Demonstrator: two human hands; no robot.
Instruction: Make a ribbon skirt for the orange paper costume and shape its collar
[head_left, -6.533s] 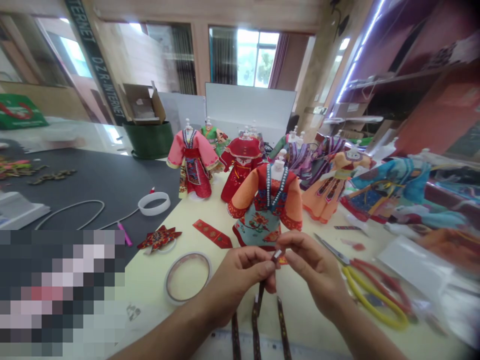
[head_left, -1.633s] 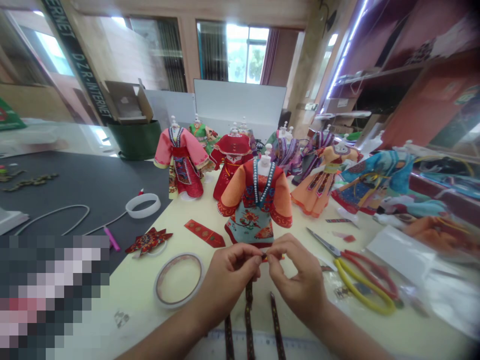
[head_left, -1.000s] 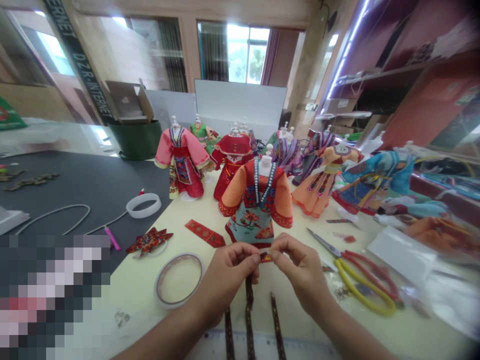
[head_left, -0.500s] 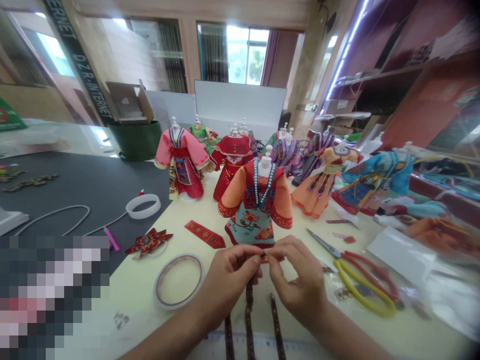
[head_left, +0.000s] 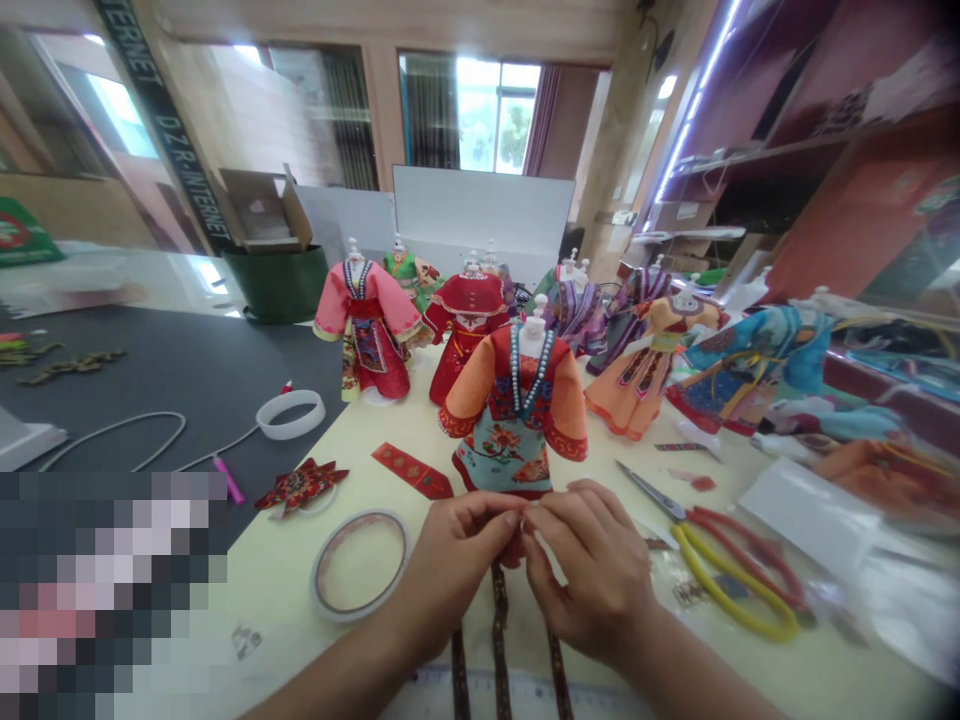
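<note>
My left hand and my right hand meet fingertip to fingertip low in the middle of the head view. Both pinch the top end of a dark patterned ribbon strip that hangs down toward the table. Two more dark strips lie flat on either side of it. Just behind my fingers stands a small mannequin in an orange and pale blue robe with a bead necklace.
A tape roll lies left of my hands, a red paper strip and a red folded piece beyond it. Yellow-handled scissors lie to the right. Several dressed mannequins stand behind. A white ring rests on the dark mat.
My hands have closed in tighter on the strip's top end, and the small red tip seen between my fingers is now hidden. The camera shifted slightly.
</note>
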